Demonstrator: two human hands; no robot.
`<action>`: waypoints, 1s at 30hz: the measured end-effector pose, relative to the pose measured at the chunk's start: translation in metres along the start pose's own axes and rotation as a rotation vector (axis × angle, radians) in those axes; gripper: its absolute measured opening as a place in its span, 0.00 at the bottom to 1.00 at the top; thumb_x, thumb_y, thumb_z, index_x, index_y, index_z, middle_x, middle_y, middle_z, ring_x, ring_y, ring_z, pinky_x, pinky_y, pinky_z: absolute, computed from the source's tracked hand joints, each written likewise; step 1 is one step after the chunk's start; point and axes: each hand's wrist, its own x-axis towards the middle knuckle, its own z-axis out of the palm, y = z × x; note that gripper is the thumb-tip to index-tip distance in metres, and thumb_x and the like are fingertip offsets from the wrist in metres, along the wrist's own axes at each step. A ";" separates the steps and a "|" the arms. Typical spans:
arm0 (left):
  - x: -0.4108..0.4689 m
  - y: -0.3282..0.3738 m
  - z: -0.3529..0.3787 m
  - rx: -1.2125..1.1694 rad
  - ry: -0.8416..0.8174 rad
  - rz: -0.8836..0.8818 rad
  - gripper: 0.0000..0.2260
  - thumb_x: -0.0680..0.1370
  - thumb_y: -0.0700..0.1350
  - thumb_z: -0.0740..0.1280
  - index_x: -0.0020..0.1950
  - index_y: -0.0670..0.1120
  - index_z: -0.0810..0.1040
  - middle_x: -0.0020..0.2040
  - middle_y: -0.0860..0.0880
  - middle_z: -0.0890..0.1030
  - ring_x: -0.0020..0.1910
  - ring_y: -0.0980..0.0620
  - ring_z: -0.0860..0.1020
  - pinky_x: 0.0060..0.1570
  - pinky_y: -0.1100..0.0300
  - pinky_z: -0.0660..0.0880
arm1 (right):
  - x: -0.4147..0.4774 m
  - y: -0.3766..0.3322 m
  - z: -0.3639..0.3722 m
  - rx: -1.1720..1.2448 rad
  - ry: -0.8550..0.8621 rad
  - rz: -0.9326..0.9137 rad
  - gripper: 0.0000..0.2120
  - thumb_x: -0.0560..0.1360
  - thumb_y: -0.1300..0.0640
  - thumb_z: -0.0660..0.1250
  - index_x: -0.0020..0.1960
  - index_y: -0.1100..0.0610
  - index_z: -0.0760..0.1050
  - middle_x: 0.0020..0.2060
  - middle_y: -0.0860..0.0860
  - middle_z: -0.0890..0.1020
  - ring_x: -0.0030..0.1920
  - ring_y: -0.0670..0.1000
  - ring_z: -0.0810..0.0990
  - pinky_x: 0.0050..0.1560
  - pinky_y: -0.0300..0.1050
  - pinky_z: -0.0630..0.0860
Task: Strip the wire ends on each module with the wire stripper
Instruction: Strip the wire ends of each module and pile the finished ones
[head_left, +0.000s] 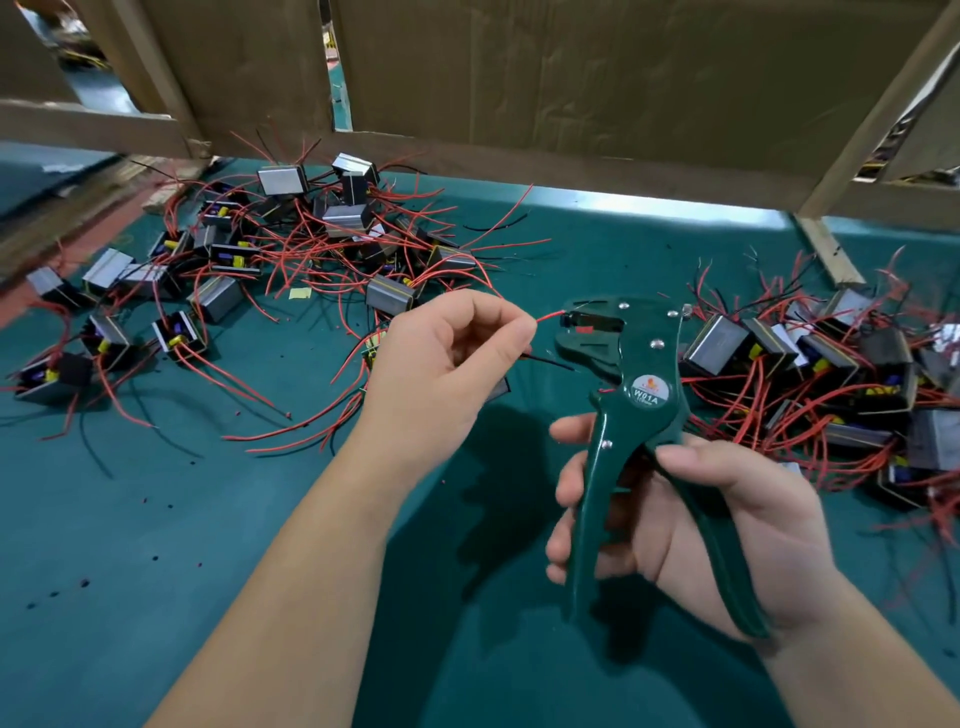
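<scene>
My left hand (447, 358) pinches a red wire (549, 315) between thumb and forefinger, and the wire's tip sits in the jaws of the wire stripper (623, 384). A black wire (550, 361) sticks out below the same fingers. The module these wires belong to is mostly hidden behind my left hand. My right hand (691, 525) grips the green wire stripper by its two handles, head pointing up and away from me. The handles stand apart.
A pile of small grey modules with red and black wires (322, 234) lies at the back left of the green table (156, 519). A second pile (831, 374) lies at the right. Cardboard walls (571, 78) close off the back. Small insulation bits dot the mat.
</scene>
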 end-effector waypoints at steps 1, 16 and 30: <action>0.000 0.001 -0.001 0.019 0.002 0.021 0.06 0.77 0.41 0.69 0.42 0.51 0.79 0.35 0.57 0.80 0.34 0.61 0.75 0.37 0.62 0.76 | 0.000 0.001 0.001 -0.010 -0.026 0.005 0.29 0.63 0.53 0.75 0.60 0.66 0.76 0.43 0.65 0.79 0.41 0.66 0.80 0.45 0.63 0.77; -0.001 0.004 -0.001 0.075 -0.011 0.170 0.06 0.75 0.41 0.68 0.42 0.52 0.78 0.34 0.58 0.78 0.34 0.64 0.73 0.37 0.71 0.70 | 0.002 0.012 -0.001 -0.143 0.086 -0.048 0.25 0.62 0.54 0.78 0.54 0.65 0.76 0.41 0.66 0.78 0.39 0.67 0.80 0.42 0.63 0.76; -0.001 0.003 -0.006 0.241 -0.027 0.221 0.07 0.76 0.43 0.68 0.42 0.55 0.78 0.31 0.61 0.74 0.27 0.63 0.68 0.30 0.74 0.61 | 0.001 0.010 -0.004 -0.169 0.076 -0.031 0.23 0.63 0.53 0.78 0.52 0.64 0.77 0.38 0.65 0.78 0.35 0.65 0.80 0.40 0.60 0.77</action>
